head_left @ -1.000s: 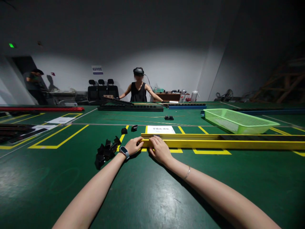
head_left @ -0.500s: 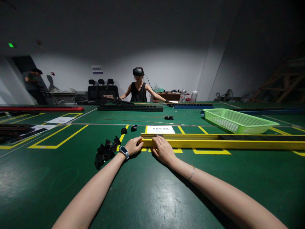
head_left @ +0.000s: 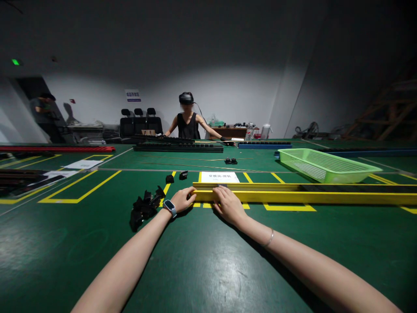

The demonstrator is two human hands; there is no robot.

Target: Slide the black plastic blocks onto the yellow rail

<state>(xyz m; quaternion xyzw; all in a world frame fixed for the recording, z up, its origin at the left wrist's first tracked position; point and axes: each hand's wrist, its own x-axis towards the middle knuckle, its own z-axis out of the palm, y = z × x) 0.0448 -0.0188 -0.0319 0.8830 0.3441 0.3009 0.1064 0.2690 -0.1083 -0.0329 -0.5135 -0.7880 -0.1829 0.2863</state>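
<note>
A long yellow rail [head_left: 276, 198] with a channel along it lies crosswise on the green table. My left hand [head_left: 183, 200] is closed on the rail's left end, thumb and fingers pinching it. Just to the right, my right hand [head_left: 228, 204] reaches over the near wall, its bent fingers in the channel on a small black block [head_left: 222, 186], mostly hidden by them. Further right, more dark pieces [head_left: 325, 188] line the channel. A heap of black plastic blocks [head_left: 146, 208] lies left of my left hand, with two loose blocks [head_left: 183, 174] just behind it.
A printed white sign [head_left: 220, 177] lies behind the rail. Beyond it are a green mesh basket [head_left: 329, 167] at right and a pair of black blocks [head_left: 230, 161]. Across the table a person [head_left: 188, 124] in a headset works beside dark rails [head_left: 179, 148].
My right hand has slid a little to the right along the yellow rail, and the black block under its fingers has shifted with it. My left hand stays at the rail's end.
</note>
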